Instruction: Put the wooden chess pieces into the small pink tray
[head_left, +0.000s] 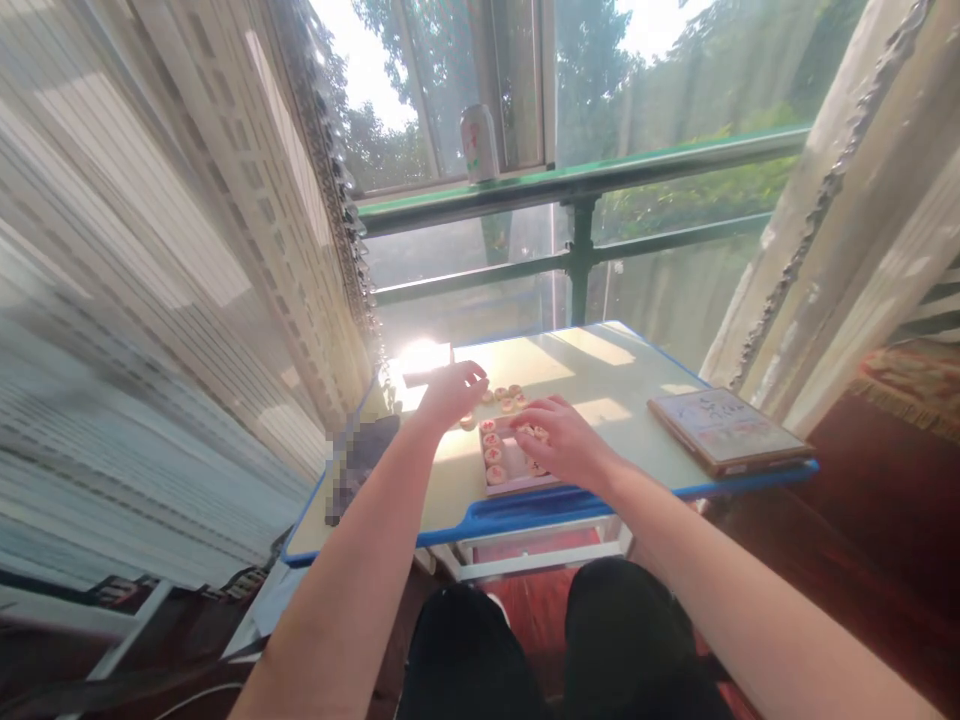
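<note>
A shallow box [517, 487] lies near the front of the table. Round xiangqi pieces [493, 455] with red characters line its left side, and more lie at its right. Over the box's right part is my right hand [562, 437], its thumb and fingers apart, with pieces visible between them. Behind the box, several loose xiangqi pieces [508, 405] rest on the tabletop. Just left of them hovers my left hand [452, 392], fingers loosely bent and apart, beside a piece [487, 397]. What lies beneath its palm is hidden.
The small blue-edged table [577, 360] stands against a window with a green railing [645, 165]. A can [478, 143] stands on the ledge. A flat boxed set [727, 428] lies at right, a dark cloth-like item [367, 455] at left. Curtains [225, 200] hang on both sides.
</note>
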